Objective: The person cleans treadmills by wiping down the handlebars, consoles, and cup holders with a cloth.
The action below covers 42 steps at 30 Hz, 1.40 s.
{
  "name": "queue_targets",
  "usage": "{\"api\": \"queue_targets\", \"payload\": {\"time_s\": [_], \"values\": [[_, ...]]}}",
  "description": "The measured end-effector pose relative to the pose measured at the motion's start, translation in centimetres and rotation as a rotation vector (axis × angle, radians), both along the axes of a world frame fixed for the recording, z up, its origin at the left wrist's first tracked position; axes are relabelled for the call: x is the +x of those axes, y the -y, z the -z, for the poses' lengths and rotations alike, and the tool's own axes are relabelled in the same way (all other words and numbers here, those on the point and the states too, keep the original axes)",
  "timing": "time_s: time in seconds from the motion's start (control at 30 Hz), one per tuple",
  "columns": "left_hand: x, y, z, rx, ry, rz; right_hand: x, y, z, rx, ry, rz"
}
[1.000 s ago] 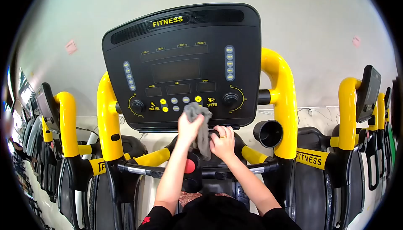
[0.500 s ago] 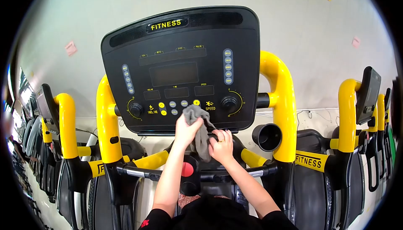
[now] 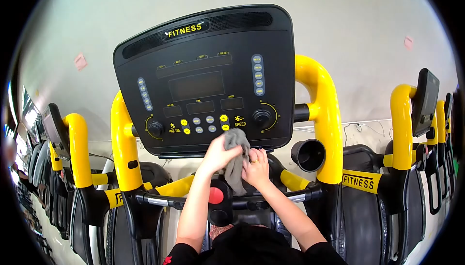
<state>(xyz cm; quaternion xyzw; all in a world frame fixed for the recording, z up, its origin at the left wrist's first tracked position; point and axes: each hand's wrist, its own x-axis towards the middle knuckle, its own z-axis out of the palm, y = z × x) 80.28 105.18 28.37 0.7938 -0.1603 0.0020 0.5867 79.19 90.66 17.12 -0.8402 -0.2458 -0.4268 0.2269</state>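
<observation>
A grey cloth hangs bunched between my two hands, in front of the lower edge of a black treadmill console. My left hand is closed around the cloth's upper left part, with its top near the yellow minus button. On the other side my right hand, a ring on one finger, pinches the cloth's right edge. The cloth's lower end drapes toward the handlebar. Left of it, a red round button sits on a black mount below my left hand.
Thick yellow uprights flank the console. A black cup holder stands right of my right hand. Other treadmills line both sides, and a pale wall with paper notes rises behind. Cables lie along its base.
The cloth and my left hand have moved down and slightly right, off the console's button row, uncovering the minus button. My right hand has barely moved. The view has shifted a little.
</observation>
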Motion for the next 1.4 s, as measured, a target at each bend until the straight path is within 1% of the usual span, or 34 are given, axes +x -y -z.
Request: {"api": "queue_targets", "payload": {"time_s": [0.03, 0.07, 0.1, 0.17, 0.23, 0.3, 0.37, 0.43, 0.47, 0.5, 0.57, 0.6, 0.63, 0.7, 0.77, 0.83, 0.87, 0.9, 0.97, 1.0, 1.03, 1.1, 1.13, 1.17, 1.23, 1.3, 1.37, 1.4], "values": [[0.2, 0.1, 0.0, -0.177, 0.025, -0.109, 0.0, 0.0, -0.2, 0.001, 0.002, 0.004], [0.4, 0.2, -0.1, -0.242, 0.141, -0.231, -0.1, 0.0, -0.6, 0.007, -0.010, -0.015], [0.6, 0.5, -0.3, -0.386, 0.179, -0.278, -0.2, 0.0, -0.8, 0.013, -0.021, -0.034], [0.4, 1.0, -1.0, -0.462, 0.254, -0.379, -0.3, 0.1, -0.8, 0.019, -0.026, -0.037], [0.5, 1.2, -0.9, -0.476, 0.274, -0.382, -0.2, 0.1, -0.6, 0.026, -0.009, -0.040], [0.3, 1.1, -0.8, -0.312, 0.167, -0.272, -0.2, 0.1, -0.7, 0.013, -0.021, -0.032], [0.4, 0.5, -1.1, 0.087, 0.020, -0.052, -0.4, 0.1, -0.6, 0.000, -0.035, -0.025], [0.1, 0.4, -1.3, 0.229, -0.090, 0.164, -0.3, 0.1, 0.0, 0.036, -0.086, -0.012], [-0.2, 0.6, -1.9, 0.249, -0.118, 0.178, 0.0, -0.1, 0.3, 0.068, -0.129, 0.000], [0.1, 0.8, -1.5, 0.252, -0.117, 0.183, 0.1, 0.0, 0.7, 0.071, -0.128, 0.006], [0.6, 1.2, -0.6, -0.015, 0.039, -0.044, -0.5, 0.2, -0.3, -0.064, -0.113, 0.036], [0.9, 1.7, -0.3, -0.155, 0.135, -0.137, -0.7, 0.2, -0.9, -0.010, -0.095, -0.019], [1.1, 2.0, -0.5, -0.248, 0.196, -0.220, -0.6, 0.3, -0.9, -0.010, -0.096, -0.016], [1.5, 2.6, -0.9, -0.442, 0.256, -0.315, -0.6, 0.5, -0.9, -0.027, -0.098, -0.031], [1.4, 2.8, -1.2, -0.452, 0.288, -0.335, -0.4, 0.5, -0.5, -0.021, -0.084, -0.029], [1.4, 2.5, -1.1, -0.334, 0.137, -0.230, -0.3, 0.5, -0.4, -0.014, -0.068, -0.030], [1.2, 2.0, -1.5, -0.077, 0.082, -0.144, -0.3, 0.6, -0.4, -0.002, -0.073, -0.048], [1.1, 1.7, -2.0, 0.171, 0.011, 0.003, -0.4, 0.6, -0.3, 0.008, -0.080, -0.067], [0.8, 1.5, -2.5, 0.452, -0.045, 0.365, -0.3, 0.4, 0.3, 0.008, -0.106, -0.048], [0.4, 1.7, -2.6, 0.384, -0.123, 0.349, -0.2, 0.4, 0.5, 0.010, -0.128, -0.026], [0.6, 1.8, -2.0, 0.385, -0.123, 0.349, -0.2, 0.4, 0.6, 0.011, -0.128, -0.026], [1.3, 2.0, -0.6, 0.120, 0.040, 0.060, -0.1, 0.6, 0.8, -0.124, -0.153, 0.037], [1.5, 2.3, -0.9, 0.027, 0.019, -0.064, -0.3, 0.6, 0.2, -0.077, -0.093, 0.004], [1.7, 2.7, -0.6, -0.190, 0.049, -0.138, -0.3, 0.6, 0.2, -0.078, -0.094, 0.004], [2.6, 3.2, -0.9, -0.314, 0.187, -0.221, -0.1, 0.7, 0.1, -0.034, -0.050, -0.044], [2.3, 3.4, -1.8, -0.351, 0.190, -0.232, -0.1, 0.7, 0.0, -0.018, -0.045, -0.044], [1.9, 3.3, -2.8, -0.261, -0.009, -0.121, -0.2, 0.6, 0.0, 0.001, -0.038, -0.039], [1.7, 3.2, -3.2, -0.141, -0.051, -0.008, -0.3, 0.5, 0.1, 0.017, -0.130, 0.005]]}}
